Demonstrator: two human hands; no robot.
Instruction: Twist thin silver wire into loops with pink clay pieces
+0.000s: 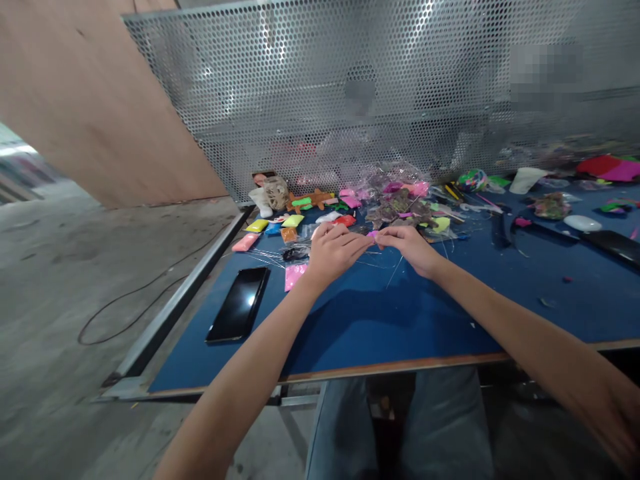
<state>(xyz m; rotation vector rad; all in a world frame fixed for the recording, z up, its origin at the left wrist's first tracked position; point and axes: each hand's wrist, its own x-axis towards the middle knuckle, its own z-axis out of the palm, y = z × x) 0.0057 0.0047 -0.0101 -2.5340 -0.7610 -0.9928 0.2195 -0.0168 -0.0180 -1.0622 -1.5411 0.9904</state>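
Observation:
My left hand (336, 252) and my right hand (407, 248) meet above the blue tabletop, with fingertips almost touching. Between them shows a small purple lump (372, 235), which looks like soft modelling clay. Both hands pinch it, and the fingers cover most of it. Under and beside my left hand lie a pink packet (295, 276) and several thin wires (267, 257). A thin wire (395, 272) slants down near my right hand; whether it joins the lump I cannot tell.
A dark phone (238, 305) lies at the left on the blue table (380, 333). Coloured packets (257, 225), an orange figure (317, 199) and crumpled clear plastic (395, 175) line the back, before a perforated metal screen (310, 87). A white cup (527, 180) and another phone (613, 247) are at the right.

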